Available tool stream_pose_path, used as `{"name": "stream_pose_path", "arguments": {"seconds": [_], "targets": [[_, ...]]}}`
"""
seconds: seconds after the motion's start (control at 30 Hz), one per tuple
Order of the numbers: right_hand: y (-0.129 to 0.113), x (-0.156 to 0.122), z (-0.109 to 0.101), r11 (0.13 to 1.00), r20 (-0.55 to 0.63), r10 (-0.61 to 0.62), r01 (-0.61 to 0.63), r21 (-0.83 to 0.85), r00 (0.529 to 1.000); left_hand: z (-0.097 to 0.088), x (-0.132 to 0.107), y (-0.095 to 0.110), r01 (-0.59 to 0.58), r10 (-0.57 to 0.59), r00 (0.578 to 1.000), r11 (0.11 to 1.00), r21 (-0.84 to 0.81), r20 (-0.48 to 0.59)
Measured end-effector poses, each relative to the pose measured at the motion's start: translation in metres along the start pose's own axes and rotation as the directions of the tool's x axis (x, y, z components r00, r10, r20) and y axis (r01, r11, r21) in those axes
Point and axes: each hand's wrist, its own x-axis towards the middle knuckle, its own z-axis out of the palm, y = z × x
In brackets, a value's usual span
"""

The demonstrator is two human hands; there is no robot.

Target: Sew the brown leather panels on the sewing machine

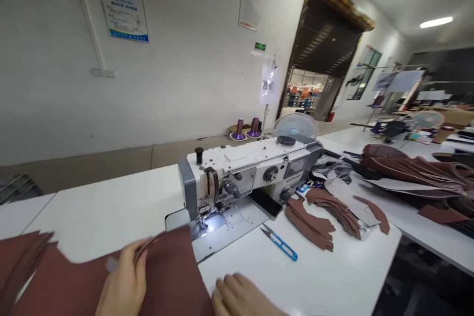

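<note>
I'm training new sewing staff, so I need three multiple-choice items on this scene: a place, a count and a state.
1. Where do the snips lie?
A) on the table
B) on the machine bed
C) on the floor

2. How many thread cones stand by the wall?
A) one
B) two
C) four

3. What is the left hand doing?
A) holding the snips
B) turning the handwheel
C) gripping the brown sheet

Answers:
1. A: they lie flat on the white tabletop.
2. B: two cones stand side by side.
3. C: its fingers pinch the sheet's edge.
</note>
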Motion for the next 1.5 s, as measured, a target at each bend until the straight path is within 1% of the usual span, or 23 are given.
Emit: {"name": "stream_pose_path", "arguments": {"seconds": [0.03, 0.07, 0.1, 0.13, 0.17, 0.2, 0.23, 0.27, 0.33, 0.37, 0.43, 0.5, 0.57, 0.63, 0.67, 0.77, 0.83, 0.93, 1.03, 1.13, 1.3, 1.5], "targets": [[0.003, 0.000, 0.003, 1.000, 0.044, -0.002, 0.002, 0.000, 0.999, -0.002, 0.011, -0.010, -0.154, 0.164, 0.984, 0.979, 0.132, -0.069], [0.006, 0.000, 0.005, 1.000, 0.088, -0.015, 0.015, -0.002, 0.996, 0.001, 0.020, -0.017, -0.281, 0.303, 0.952, 0.925, 0.257, -0.047], [0.009, 0.001, 0.006, 0.999, 0.126, -0.048, 0.049, -0.001, 0.991, 0.008, 0.027, -0.023, -0.375, 0.401, 0.916, 0.854, 0.361, 0.005], [0.012, 0.004, 0.006, 0.995, 0.148, -0.103, 0.103, 0.010, 0.984, 0.019, 0.032, -0.026, -0.449, 0.463, 0.883, 0.784, 0.429, 0.078], [0.015, 0.007, 0.006, 0.984, 0.148, -0.180, 0.177, 0.031, 0.973, 0.032, 0.035, -0.028, -0.505, 0.497, 0.855, 0.727, 0.465, 0.151], [0.018, 0.012, 0.007, 0.965, 0.132, -0.260, 0.256, 0.053, 0.956, 0.047, 0.036, -0.029, -0.542, 0.511, 0.834, 0.689, 0.481, 0.208], [0.020, 0.018, 0.008, 0.943, 0.106, -0.332, 0.326, 0.072, 0.937, 0.061, 0.036, -0.029, -0.564, 0.510, 0.822, 0.669, 0.484, 0.254], [0.022, 0.024, 0.011, 0.920, 0.076, -0.387, 0.381, 0.087, 0.919, 0.073, 0.034, -0.030, -0.569, 0.499, 0.820, 0.662, 0.489, 0.279], [0.026, 0.036, 0.021, 0.888, 0.023, -0.450, 0.445, 0.112, 0.893, 0.092, 0.030, -0.032, -0.551, 0.469, 0.833, 0.663, 0.507, 0.294], [0.027, 0.041, 0.028, 0.879, 0.001, -0.465, 0.461, 0.124, 0.885, 0.097, 0.027, -0.035, -0.543, 0.458, 0.839, 0.663, 0.516, 0.294], [0.029, 0.051, 0.044, 0.873, -0.033, -0.467, 0.467, 0.142, 0.884, 0.102, 0.023, -0.039, -0.541, 0.452, 0.840, 0.655, 0.528, 0.300], [0.029, 0.058, 0.061, 0.897, -0.053, -0.415, 0.418, 0.142, 0.908, 0.102, 0.022, -0.041, -0.533, 0.436, 0.845, 0.644, 0.549, 0.309], [0.027, 0.063, 0.074, 0.932, -0.049, -0.328, 0.332, 0.145, 0.943, 0.099, 0.021, -0.039, -0.496, 0.391, 0.867, 0.634, 0.593, 0.308], [0.025, 0.065, 0.081, 0.951, -0.039, -0.253, 0.256, 0.173, 0.967, 0.098, 0.022, -0.034, -0.463, 0.337, 0.886, 0.624, 0.630, 0.317], [0.025, 0.064, 0.083, 0.952, -0.043, -0.230, 0.234, 0.196, 0.972, 0.098, 0.022, -0.031, -0.460, 0.319, 0.888, 0.618, 0.638, 0.331], [0.031, 0.054, 0.079, 0.944, -0.064, -0.190, 0.200, 0.263, 0.980, 0.105, 0.021, -0.023, -0.492, 0.322, 0.870, 0.595, 0.635, 0.372], [0.039, 0.044, 0.074, 0.935, -0.047, -0.185, 0.190, 0.300, 0.982, 0.114, 0.018, -0.018, -0.513, 0.349, 0.858, 0.578, 0.634, 0.377], [0.049, 0.029, 0.068, 0.927, -0.018, -0.181, 0.177, 0.331, 0.983, 0.129, 0.015, -0.011, -0.516, 0.366, 0.856, 0.568, 0.641, 0.365], [0.053, 0.018, 0.067, 0.929, -0.033, -0.145, 0.148, 0.341, 0.989, 0.138, 0.012, -0.005, -0.522, 0.371, 0.852, 0.563, 0.641, 0.368], [0.054, 0.014, 0.069, 0.924, -0.048, -0.122, 0.131, 0.360, 0.991, 0.141, 0.012, -0.002, -0.521, 0.362, 0.853, 0.567, 0.638, 0.375], [0.057, 0.016, 0.067, 0.912, -0.076, -0.110, 0.131, 0.388, 0.991, 0.140, 0.011, -0.001, -0.510, 0.333, 0.860, 0.580, 0.635, 0.387], [0.061, 0.016, 0.064, 0.903, -0.067, -0.088, 0.108, 0.416, 0.994, 0.139, 0.012, 0.002, -0.545, 0.357, 0.838, 0.560, 0.624, 0.413]]}}
